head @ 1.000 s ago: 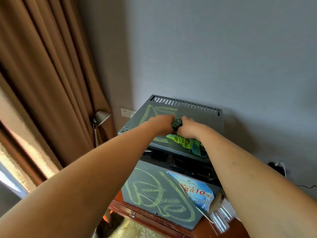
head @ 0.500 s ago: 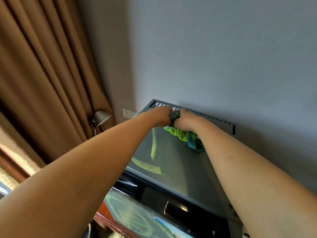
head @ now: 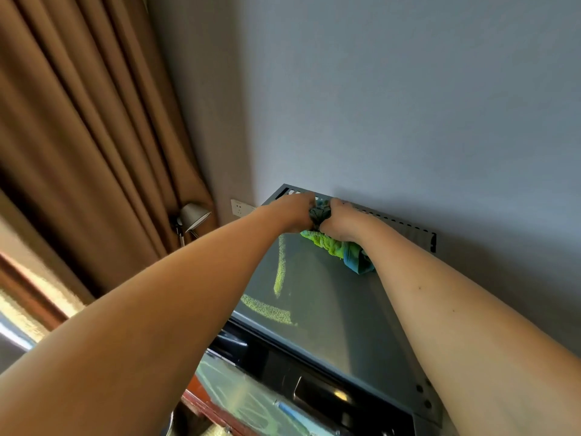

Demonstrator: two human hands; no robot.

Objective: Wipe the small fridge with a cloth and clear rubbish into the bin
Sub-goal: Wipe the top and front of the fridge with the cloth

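The small grey fridge (head: 333, 309) stands against the wall, its flat top facing me with green smear lines (head: 278, 272) on the left part. A green and blue cloth (head: 339, 248) lies bunched at the far end of the top, by the vent slots. My left hand (head: 294, 212) and my right hand (head: 341, 220) sit side by side there, both gripping the cloth and holding it against the top. The fridge door (head: 251, 401) hangs open below, also marked with green.
Brown curtains (head: 88, 136) hang at the left beside a small grey lamp (head: 191, 217) and a wall socket (head: 240, 207). The grey wall (head: 393, 105) rises right behind the fridge. A reddish wooden cabinet edge (head: 201, 404) shows under the door.
Both hands have pushed the cloth from the middle of the fridge top back to the vent slots. Smears in the wiped middle strip are gone. My view has tilted upward.
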